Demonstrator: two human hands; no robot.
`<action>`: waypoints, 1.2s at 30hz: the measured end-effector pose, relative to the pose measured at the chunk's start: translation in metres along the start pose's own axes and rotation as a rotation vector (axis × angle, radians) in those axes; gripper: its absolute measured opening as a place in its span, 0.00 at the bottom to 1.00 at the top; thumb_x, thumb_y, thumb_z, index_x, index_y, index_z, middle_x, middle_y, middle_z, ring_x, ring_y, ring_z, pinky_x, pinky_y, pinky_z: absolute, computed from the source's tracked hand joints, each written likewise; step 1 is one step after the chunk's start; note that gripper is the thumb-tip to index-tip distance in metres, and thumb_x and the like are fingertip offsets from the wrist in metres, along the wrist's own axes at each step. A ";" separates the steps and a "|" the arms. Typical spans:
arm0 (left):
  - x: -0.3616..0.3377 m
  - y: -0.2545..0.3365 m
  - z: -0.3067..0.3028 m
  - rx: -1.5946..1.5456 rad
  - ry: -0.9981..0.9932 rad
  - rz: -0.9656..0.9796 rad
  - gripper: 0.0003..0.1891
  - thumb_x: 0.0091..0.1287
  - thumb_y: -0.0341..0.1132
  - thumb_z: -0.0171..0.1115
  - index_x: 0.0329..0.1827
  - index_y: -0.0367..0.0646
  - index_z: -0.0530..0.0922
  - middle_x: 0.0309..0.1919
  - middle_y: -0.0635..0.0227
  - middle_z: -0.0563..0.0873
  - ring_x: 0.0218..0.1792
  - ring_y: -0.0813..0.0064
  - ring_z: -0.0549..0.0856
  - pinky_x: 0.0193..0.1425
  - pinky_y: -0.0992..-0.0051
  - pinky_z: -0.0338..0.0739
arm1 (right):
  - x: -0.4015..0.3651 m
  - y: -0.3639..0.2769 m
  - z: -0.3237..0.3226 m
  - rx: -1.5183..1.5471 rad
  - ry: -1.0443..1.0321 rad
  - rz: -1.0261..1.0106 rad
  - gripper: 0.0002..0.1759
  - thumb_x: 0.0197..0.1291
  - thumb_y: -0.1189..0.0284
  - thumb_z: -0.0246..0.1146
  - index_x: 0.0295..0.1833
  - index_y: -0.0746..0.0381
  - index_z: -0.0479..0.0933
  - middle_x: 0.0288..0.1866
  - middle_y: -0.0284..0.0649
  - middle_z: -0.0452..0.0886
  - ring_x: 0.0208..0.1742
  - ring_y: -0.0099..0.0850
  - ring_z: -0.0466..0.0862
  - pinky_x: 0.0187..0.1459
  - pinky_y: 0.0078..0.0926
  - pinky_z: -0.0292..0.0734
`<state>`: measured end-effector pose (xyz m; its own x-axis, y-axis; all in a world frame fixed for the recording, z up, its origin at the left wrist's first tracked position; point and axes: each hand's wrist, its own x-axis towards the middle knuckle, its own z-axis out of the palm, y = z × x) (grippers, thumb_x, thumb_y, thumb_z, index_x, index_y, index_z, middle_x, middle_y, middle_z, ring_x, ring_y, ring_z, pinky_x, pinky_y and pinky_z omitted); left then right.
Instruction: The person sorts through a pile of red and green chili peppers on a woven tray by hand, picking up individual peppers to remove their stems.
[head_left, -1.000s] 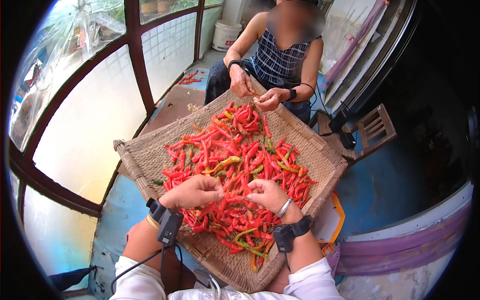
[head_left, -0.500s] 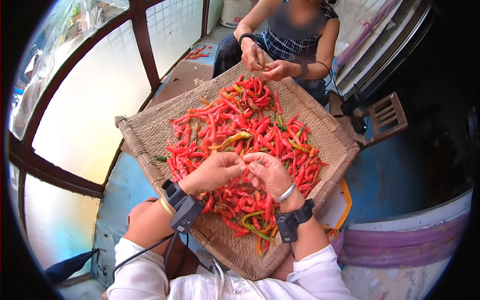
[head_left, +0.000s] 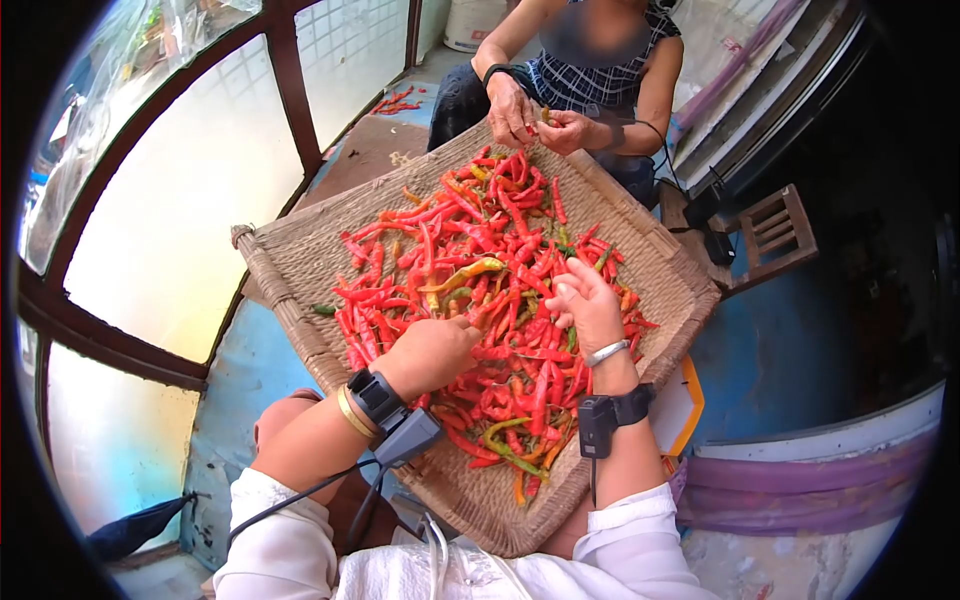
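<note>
Red, mostly: see peppers (head_left: 530, 352) heaped in woven tray (head_left: 290, 255). With left hand (head_left: 430, 358), dips low to peppers; can't tell if fingers hold one. With right hand (head_left: 590, 305), hovers above, fingers loosely parted, holding nothing visible. Pinch lightly, singly, to avoid bruising or dragging others. Can read no brand or label, wrist unit (head_left: 597, 428) and bucket (head_left: 475, 22) included.
</note>
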<state>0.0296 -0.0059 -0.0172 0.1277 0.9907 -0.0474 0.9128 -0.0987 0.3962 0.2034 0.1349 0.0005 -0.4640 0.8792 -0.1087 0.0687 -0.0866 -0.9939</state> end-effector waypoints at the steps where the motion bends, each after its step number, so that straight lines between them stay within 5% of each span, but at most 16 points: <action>1: 0.001 0.001 0.002 -0.009 -0.044 0.018 0.15 0.53 0.37 0.59 0.41 0.38 0.73 0.38 0.59 0.77 0.36 0.60 0.81 0.35 0.64 0.77 | 0.004 0.009 -0.001 -0.338 -0.034 -0.008 0.28 0.52 0.75 0.61 0.60 0.66 0.63 0.43 0.46 0.77 0.35 0.30 0.81 0.35 0.23 0.78; 2: 0.002 0.003 0.004 -0.006 -0.041 0.020 0.15 0.53 0.37 0.59 0.41 0.38 0.73 0.38 0.59 0.77 0.36 0.60 0.81 0.35 0.64 0.77 | 0.010 0.026 -0.004 -0.755 -0.027 -0.206 0.30 0.48 0.74 0.63 0.59 0.64 0.63 0.45 0.48 0.76 0.41 0.41 0.80 0.42 0.32 0.76; 4: 0.004 0.006 0.009 0.009 -0.079 0.003 0.17 0.53 0.36 0.59 0.44 0.38 0.71 0.39 0.59 0.77 0.37 0.59 0.81 0.35 0.65 0.78 | 0.005 0.028 0.007 -0.899 0.022 -0.329 0.31 0.45 0.73 0.64 0.58 0.61 0.64 0.50 0.50 0.72 0.48 0.48 0.75 0.50 0.36 0.72; 5: 0.006 0.005 0.013 0.020 -0.109 -0.005 0.18 0.53 0.35 0.59 0.45 0.37 0.70 0.40 0.58 0.76 0.37 0.59 0.81 0.35 0.65 0.78 | 0.008 0.037 0.006 -0.920 -0.023 -0.418 0.33 0.46 0.77 0.63 0.60 0.64 0.62 0.53 0.50 0.70 0.32 0.36 0.80 0.40 0.28 0.75; 8: 0.005 0.007 0.014 0.047 -0.094 0.002 0.17 0.53 0.35 0.59 0.44 0.37 0.70 0.39 0.58 0.76 0.36 0.60 0.81 0.34 0.64 0.78 | 0.015 0.050 0.010 -0.975 -0.050 -0.338 0.37 0.44 0.74 0.65 0.62 0.61 0.58 0.53 0.50 0.69 0.35 0.38 0.79 0.44 0.34 0.74; 9: 0.005 0.006 0.015 0.043 -0.083 0.002 0.18 0.52 0.35 0.59 0.45 0.37 0.70 0.39 0.58 0.76 0.35 0.59 0.81 0.33 0.64 0.78 | 0.014 0.045 0.013 -0.947 -0.102 -0.204 0.39 0.46 0.70 0.66 0.64 0.59 0.55 0.57 0.52 0.66 0.54 0.50 0.71 0.53 0.41 0.69; 13: 0.003 0.009 0.015 0.032 -0.057 -0.010 0.21 0.52 0.36 0.60 0.48 0.36 0.69 0.41 0.58 0.76 0.35 0.59 0.81 0.35 0.64 0.78 | 0.009 0.037 0.019 -1.103 -0.050 -0.141 0.42 0.44 0.69 0.68 0.65 0.57 0.53 0.53 0.52 0.67 0.50 0.53 0.74 0.49 0.43 0.72; 17: 0.007 0.010 0.016 0.038 -0.112 0.018 0.18 0.53 0.38 0.60 0.44 0.37 0.72 0.39 0.59 0.78 0.35 0.59 0.81 0.36 0.64 0.78 | 0.010 0.048 0.016 -1.235 0.001 -0.135 0.23 0.48 0.63 0.64 0.50 0.57 0.70 0.47 0.48 0.75 0.46 0.46 0.77 0.46 0.42 0.73; 20: 0.010 0.007 0.019 0.063 -0.243 0.027 0.14 0.54 0.39 0.58 0.39 0.39 0.75 0.33 0.59 0.80 0.35 0.59 0.81 0.36 0.63 0.77 | 0.009 0.033 0.018 -1.215 -0.076 0.053 0.17 0.49 0.61 0.62 0.44 0.57 0.75 0.38 0.48 0.80 0.41 0.45 0.79 0.43 0.42 0.74; 23: 0.009 0.007 0.014 0.068 -0.265 0.039 0.13 0.56 0.41 0.57 0.36 0.40 0.76 0.31 0.57 0.81 0.35 0.57 0.81 0.36 0.63 0.76 | 0.003 0.027 0.015 -1.115 -0.033 -0.095 0.15 0.50 0.61 0.60 0.41 0.57 0.77 0.33 0.47 0.80 0.38 0.45 0.80 0.40 0.41 0.74; 25: 0.007 0.009 0.010 -0.066 -0.156 -0.037 0.13 0.59 0.41 0.57 0.41 0.40 0.76 0.29 0.59 0.80 0.33 0.64 0.82 0.35 0.66 0.76 | -0.006 0.014 0.016 -1.037 -0.036 -0.145 0.15 0.50 0.62 0.60 0.41 0.58 0.77 0.33 0.47 0.80 0.38 0.44 0.80 0.39 0.40 0.75; 26: 0.007 0.009 0.008 -0.066 -0.156 -0.036 0.13 0.59 0.41 0.57 0.41 0.40 0.76 0.29 0.59 0.80 0.33 0.64 0.82 0.35 0.66 0.76 | -0.012 0.009 0.017 -0.877 -0.147 -0.198 0.13 0.52 0.65 0.60 0.41 0.60 0.77 0.29 0.42 0.80 0.32 0.35 0.79 0.34 0.33 0.74; 28: 0.008 0.012 0.004 -0.782 0.182 -0.013 0.13 0.64 0.40 0.55 0.44 0.40 0.76 0.26 0.68 0.79 0.29 0.76 0.79 0.33 0.73 0.74 | -0.028 -0.007 0.021 -0.715 -0.253 -0.248 0.12 0.53 0.68 0.60 0.41 0.62 0.77 0.26 0.38 0.80 0.26 0.25 0.79 0.30 0.25 0.74; 30: 0.009 0.014 0.000 -1.038 0.116 -0.106 0.13 0.66 0.39 0.53 0.46 0.39 0.75 0.26 0.76 0.76 0.27 0.86 0.73 0.30 0.80 0.70 | -0.043 -0.023 0.028 -0.482 -0.436 0.081 0.10 0.55 0.71 0.59 0.42 0.63 0.76 0.24 0.31 0.77 0.22 0.16 0.73 0.25 0.18 0.70; 32: 0.008 0.014 0.000 -1.274 0.149 -0.185 0.14 0.67 0.40 0.52 0.47 0.40 0.75 0.28 0.79 0.75 0.26 0.88 0.71 0.29 0.85 0.68 | -0.041 -0.001 0.025 -0.560 -0.467 -0.108 0.11 0.56 0.71 0.58 0.43 0.63 0.75 0.24 0.30 0.76 0.20 0.16 0.74 0.22 0.16 0.69; 36: 0.007 0.019 0.001 -1.397 0.162 -0.241 0.14 0.67 0.41 0.53 0.46 0.41 0.76 0.26 0.78 0.75 0.25 0.90 0.70 0.29 0.86 0.67 | -0.044 -0.002 0.028 -0.422 -0.582 0.162 0.08 0.57 0.73 0.57 0.42 0.64 0.73 0.26 0.30 0.76 0.21 0.16 0.74 0.22 0.14 0.69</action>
<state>0.0488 -0.0012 -0.0112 -0.1050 0.9787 -0.1763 -0.2324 0.1483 0.9613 0.1990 0.0835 0.0071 -0.8045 0.4698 -0.3635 0.4562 0.0967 -0.8846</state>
